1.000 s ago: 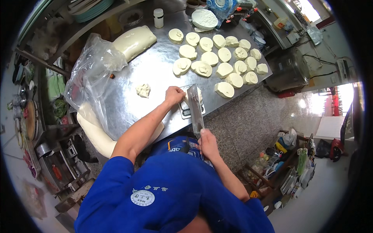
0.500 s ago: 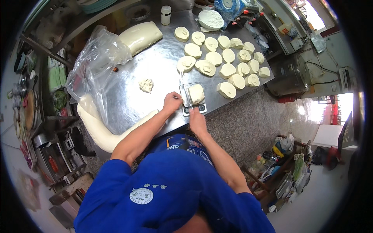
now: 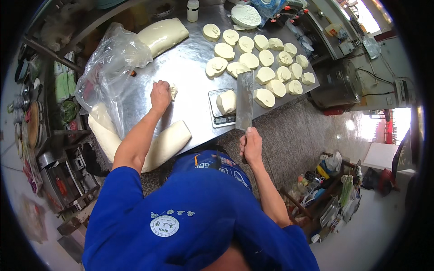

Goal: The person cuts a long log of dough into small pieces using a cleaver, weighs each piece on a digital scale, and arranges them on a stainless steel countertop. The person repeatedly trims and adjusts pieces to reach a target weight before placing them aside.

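Observation:
My right hand is closed round the handle of a cleaver, its broad rectangular blade pointing away from me along the right side of the digital kitchen scale. On the scale sits a rounded piece of dough. My left hand is over the middle of the table, fingers curled against a small dough lump; part of the lump is hidden. A long dough roll bends along the table's near edge, below my left forearm.
Several cut dough pieces lie in rows at the right of the metal table. A thick dough log and crumpled plastic sheeting are at the far left. At the back stand a bowl of white powder and a white-capped jar.
My left hand has moved from the scale, left and away from me, to the small dough lump. The cleaver has swung right, off the scale's dough, with my right hand.

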Demonstrator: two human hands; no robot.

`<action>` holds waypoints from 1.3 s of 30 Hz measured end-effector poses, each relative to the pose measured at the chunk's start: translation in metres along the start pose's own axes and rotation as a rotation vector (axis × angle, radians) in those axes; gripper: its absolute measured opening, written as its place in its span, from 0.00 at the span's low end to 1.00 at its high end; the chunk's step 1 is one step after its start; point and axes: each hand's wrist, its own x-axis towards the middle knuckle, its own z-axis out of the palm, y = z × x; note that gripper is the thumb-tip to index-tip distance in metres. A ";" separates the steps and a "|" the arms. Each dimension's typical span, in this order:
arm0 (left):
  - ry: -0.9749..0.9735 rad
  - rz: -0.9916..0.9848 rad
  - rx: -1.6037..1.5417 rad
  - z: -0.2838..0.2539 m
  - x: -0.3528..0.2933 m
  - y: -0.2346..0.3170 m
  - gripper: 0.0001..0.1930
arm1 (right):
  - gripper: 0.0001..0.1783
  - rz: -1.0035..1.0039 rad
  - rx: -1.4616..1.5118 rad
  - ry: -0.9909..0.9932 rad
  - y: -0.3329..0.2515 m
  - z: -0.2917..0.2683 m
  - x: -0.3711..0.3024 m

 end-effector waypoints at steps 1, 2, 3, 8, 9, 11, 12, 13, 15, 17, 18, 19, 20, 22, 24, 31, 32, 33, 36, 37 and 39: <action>-0.002 0.008 -0.001 0.001 0.000 -0.001 0.02 | 0.21 -0.001 -0.006 -0.002 0.001 -0.003 -0.002; -0.002 0.016 -0.002 0.001 -0.001 -0.002 0.02 | 0.21 -0.003 -0.011 -0.005 0.002 -0.005 -0.005; -0.003 0.024 0.000 0.001 -0.002 -0.003 0.03 | 0.21 0.007 -0.006 -0.001 0.003 -0.009 -0.008; 0.045 -0.002 0.016 -0.005 -0.002 0.046 0.18 | 0.20 0.038 0.035 0.006 0.021 -0.020 -0.023; -0.013 -0.043 -0.137 0.002 -0.006 0.064 0.20 | 0.20 0.044 0.032 0.002 0.023 -0.021 -0.023; -0.166 -0.118 -0.557 0.022 -0.018 0.113 0.17 | 0.19 0.089 0.108 -0.068 0.026 -0.022 -0.022; -0.306 -0.068 -0.541 0.014 -0.015 0.148 0.14 | 0.19 0.114 0.147 -0.094 0.029 -0.025 -0.022; -0.399 -0.163 -0.607 0.018 -0.019 0.170 0.15 | 0.19 0.128 0.137 -0.109 0.030 -0.026 -0.022; -0.431 -0.348 -0.635 0.030 -0.024 0.193 0.19 | 0.19 0.157 0.117 -0.147 0.030 -0.025 -0.020; -0.431 -0.456 -0.667 0.045 -0.028 0.194 0.18 | 0.19 0.186 0.083 -0.170 0.031 -0.026 -0.018; -0.416 -0.441 -0.644 0.051 -0.031 0.192 0.17 | 0.19 0.198 0.055 -0.176 0.030 -0.027 -0.016; -0.404 -0.421 -0.620 0.052 -0.031 0.192 0.16 | 0.19 0.208 0.030 -0.178 0.029 -0.028 -0.014; -0.392 -0.402 -0.596 0.053 -0.031 0.193 0.16 | 0.19 0.197 0.011 -0.190 0.029 -0.028 -0.011; -0.389 -0.443 -0.583 0.054 -0.030 0.194 0.12 | 0.20 0.172 -0.028 -0.217 0.028 -0.029 -0.003; -0.372 -0.441 -0.557 0.052 -0.029 0.193 0.09 | 0.20 0.151 -0.016 -0.218 0.037 -0.021 0.013; -0.336 0.007 -0.511 -0.001 -0.050 0.190 0.05 | 0.19 0.111 0.147 -0.262 0.049 0.015 0.069; -0.247 -0.020 -0.502 -0.004 -0.045 0.172 0.05 | 0.19 0.142 0.216 -0.258 0.041 0.018 0.067; -0.158 -0.044 -0.493 -0.008 -0.037 0.151 0.05 | 0.19 0.112 0.216 -0.246 0.034 0.018 0.066; -0.068 -0.088 -0.175 -0.017 0.009 0.078 0.04 | 0.20 0.054 0.175 -0.189 0.021 -0.004 0.048; -0.089 -0.148 -0.103 -0.024 0.021 0.065 0.03 | 0.20 0.058 0.193 -0.163 0.019 -0.007 0.044; -0.114 0.026 0.087 -0.013 0.017 0.020 0.03 | 0.21 0.061 0.228 -0.125 0.013 -0.010 0.041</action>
